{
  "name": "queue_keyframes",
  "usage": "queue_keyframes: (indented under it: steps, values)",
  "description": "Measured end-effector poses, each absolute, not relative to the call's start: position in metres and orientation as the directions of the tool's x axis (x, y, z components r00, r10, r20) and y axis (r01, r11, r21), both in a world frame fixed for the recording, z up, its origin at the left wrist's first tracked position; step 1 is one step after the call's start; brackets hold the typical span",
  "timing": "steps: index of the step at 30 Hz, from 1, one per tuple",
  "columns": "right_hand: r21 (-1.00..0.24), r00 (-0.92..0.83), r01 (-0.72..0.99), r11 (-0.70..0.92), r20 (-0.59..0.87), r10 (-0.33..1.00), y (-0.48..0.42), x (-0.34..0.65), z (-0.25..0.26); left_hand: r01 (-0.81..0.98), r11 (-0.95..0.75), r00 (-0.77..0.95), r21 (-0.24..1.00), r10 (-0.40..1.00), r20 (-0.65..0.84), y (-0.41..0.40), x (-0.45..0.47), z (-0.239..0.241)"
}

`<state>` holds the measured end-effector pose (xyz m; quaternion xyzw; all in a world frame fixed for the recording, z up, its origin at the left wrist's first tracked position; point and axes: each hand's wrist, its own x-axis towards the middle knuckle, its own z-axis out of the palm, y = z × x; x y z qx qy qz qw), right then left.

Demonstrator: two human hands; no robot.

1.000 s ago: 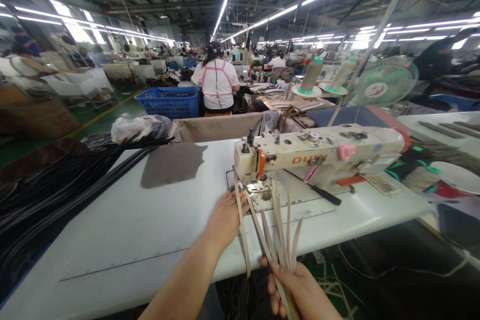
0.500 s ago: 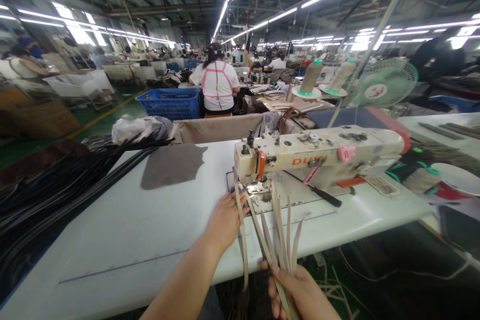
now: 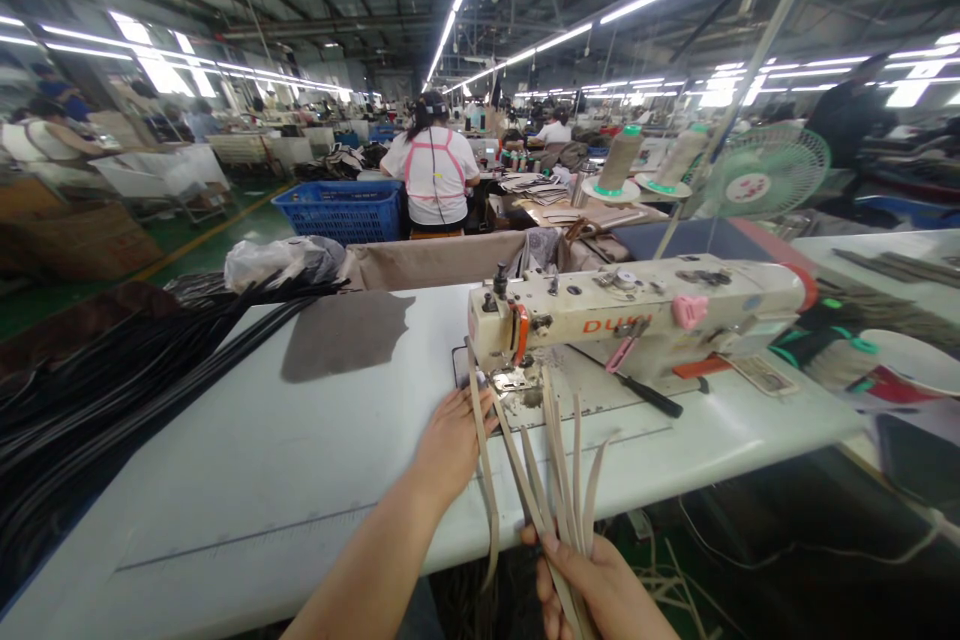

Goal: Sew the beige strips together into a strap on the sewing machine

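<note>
A cream sewing machine point(image 3: 637, 315) stands on a white table point(image 3: 262, 460). My left hand point(image 3: 450, 440) lies flat on the table just left of the needle, fingers stretched out, touching a beige strap point(image 3: 480, 460) that runs from the presser foot down over the table edge. Below the table's front edge my right hand point(image 3: 592, 590) is closed around a bundle of several beige straps point(image 3: 562, 470), which fan upward toward the needle plate.
Long black straps point(image 3: 112, 390) lie piled at the table's left. A grey fabric piece point(image 3: 341, 330) rests behind them. Thread cones point(image 3: 622, 160) and a green fan point(image 3: 765, 170) stand behind the machine. A seated person point(image 3: 435, 170) works beyond, beside a blue basket point(image 3: 341, 205).
The single strap's loose end has slid a little further down over the table edge. Both hands stay almost where they were.
</note>
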<state>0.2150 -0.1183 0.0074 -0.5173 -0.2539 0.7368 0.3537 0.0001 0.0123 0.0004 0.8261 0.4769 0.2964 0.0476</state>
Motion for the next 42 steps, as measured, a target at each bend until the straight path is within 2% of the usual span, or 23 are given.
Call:
queue_keyframes:
  steps: [5, 14, 42]
  values:
    - [-0.738, -0.211, -0.251, -0.626, -0.589, 0.780, -0.116, 0.216, -0.004, 0.763, -0.545, 0.379, 0.348, 0.813, 0.442, 0.013, 0.000, -0.001]
    - [-0.766, -0.207, -0.249, -0.593, -0.556, 0.805, -0.122, 0.214, 0.021, 0.757, -0.552, 0.380, 0.350, 0.807, 0.453, 0.014, 0.000, 0.000]
    - [-0.762, -0.214, -0.255, -0.595, -0.556, 0.803, -0.123, 0.214, 0.016, 0.747, -0.534, 0.354, 0.396, 0.824, 0.443, 0.014, 0.000, -0.002]
